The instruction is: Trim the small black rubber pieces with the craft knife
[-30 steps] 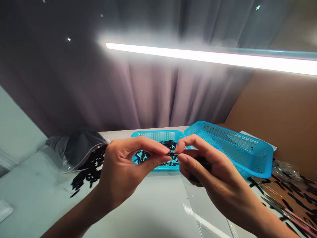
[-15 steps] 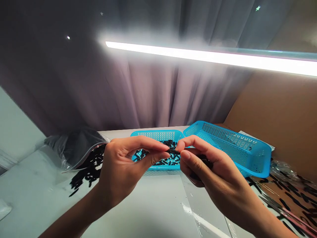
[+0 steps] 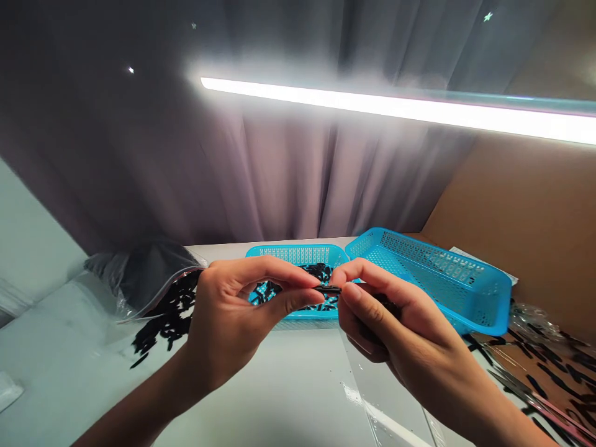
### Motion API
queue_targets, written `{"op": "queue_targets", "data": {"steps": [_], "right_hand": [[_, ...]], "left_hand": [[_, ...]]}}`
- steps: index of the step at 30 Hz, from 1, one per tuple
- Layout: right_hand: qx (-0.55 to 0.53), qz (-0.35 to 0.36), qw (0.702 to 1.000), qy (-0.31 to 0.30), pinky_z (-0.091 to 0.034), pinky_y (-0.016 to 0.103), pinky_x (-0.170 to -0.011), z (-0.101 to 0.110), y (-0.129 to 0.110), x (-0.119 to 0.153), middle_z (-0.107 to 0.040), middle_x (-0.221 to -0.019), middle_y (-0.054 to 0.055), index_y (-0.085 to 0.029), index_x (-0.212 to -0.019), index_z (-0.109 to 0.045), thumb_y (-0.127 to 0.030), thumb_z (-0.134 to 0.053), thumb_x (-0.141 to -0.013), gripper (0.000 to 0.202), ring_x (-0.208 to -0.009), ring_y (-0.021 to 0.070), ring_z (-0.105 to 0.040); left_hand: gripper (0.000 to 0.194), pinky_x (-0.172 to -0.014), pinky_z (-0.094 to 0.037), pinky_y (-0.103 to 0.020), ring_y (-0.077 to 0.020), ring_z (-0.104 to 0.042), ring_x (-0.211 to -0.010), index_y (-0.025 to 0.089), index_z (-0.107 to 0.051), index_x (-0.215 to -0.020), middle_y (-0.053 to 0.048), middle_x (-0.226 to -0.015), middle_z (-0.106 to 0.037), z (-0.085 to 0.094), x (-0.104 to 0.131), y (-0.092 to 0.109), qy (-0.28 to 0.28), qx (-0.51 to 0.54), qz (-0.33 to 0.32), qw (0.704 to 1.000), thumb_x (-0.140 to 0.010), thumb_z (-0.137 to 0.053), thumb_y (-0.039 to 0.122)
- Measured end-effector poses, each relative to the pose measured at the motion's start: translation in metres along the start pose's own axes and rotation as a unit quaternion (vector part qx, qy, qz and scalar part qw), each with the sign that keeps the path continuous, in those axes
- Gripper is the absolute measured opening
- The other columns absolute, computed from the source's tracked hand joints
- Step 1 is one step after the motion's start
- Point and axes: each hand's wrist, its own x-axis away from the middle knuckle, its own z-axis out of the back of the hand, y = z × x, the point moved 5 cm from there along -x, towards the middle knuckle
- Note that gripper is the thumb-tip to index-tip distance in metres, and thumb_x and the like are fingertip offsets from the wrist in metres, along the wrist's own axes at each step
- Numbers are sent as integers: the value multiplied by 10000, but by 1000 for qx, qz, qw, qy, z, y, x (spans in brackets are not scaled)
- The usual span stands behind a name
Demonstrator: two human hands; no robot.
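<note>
Between my hands is a small, thin black piece (image 3: 329, 289), lying roughly level. My left hand (image 3: 242, 316) pinches its left end between thumb and fingertips. At its other end, my right hand (image 3: 395, 316) closes thumb and index finger on it, and something dark shows inside the curled palm. Behind my hands, a blue perforated basket (image 3: 298, 251) holds several small black pieces, partly hidden by my fingers.
A larger blue basket (image 3: 500, 301) stands at the back right. Dark pieces (image 3: 161, 329) spill from a clear bag (image 3: 149, 273) on the left. Scissors (image 3: 524, 391) and more black strips (image 3: 549, 375) lie at the right. A bright tube light (image 3: 372, 105) hangs above.
My fingertips have shifted slightly, and more of the thin black piece shows between them. My right thumb and curled fingers sit a little lower.
</note>
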Motion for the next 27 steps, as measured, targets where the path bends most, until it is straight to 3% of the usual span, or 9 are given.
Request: {"op": "queue_targets", "data": {"steps": [8,21,27], "right_hand": [[-6,-5,1000,4,-230,189,-454,-1,-1,-1,-415,-630,-72,-206,-898,-594,-527,-605,-1054,357,-541,69,-287],[-14,-17,1000,3,-215,194,-447,-2,2,0,-419,-620,-68,-199,-922,-638,-546,-620,-1040,367,-532,70,-283],[-132,-118,984,20,-149,169,-422,4,26,-14,-404,-581,-102,-205,-880,-575,-511,-707,-975,347,-480,42,-166]], "left_hand": [[169,-721,-619,-112,-78,-779,-697,292,-846,-818,94,-759,-829,-2,0,1,-7,17,-4,1000,-787,-922,144],[113,-674,-640,-207,-142,-782,-677,263,-835,-797,43,-742,-827,-1,1,4,-13,-4,-15,1000,-803,-915,183],[128,-678,-601,-221,-147,-761,-675,206,-802,-793,12,-746,-814,7,-12,-31,36,-149,18,988,-911,-786,253]]}}
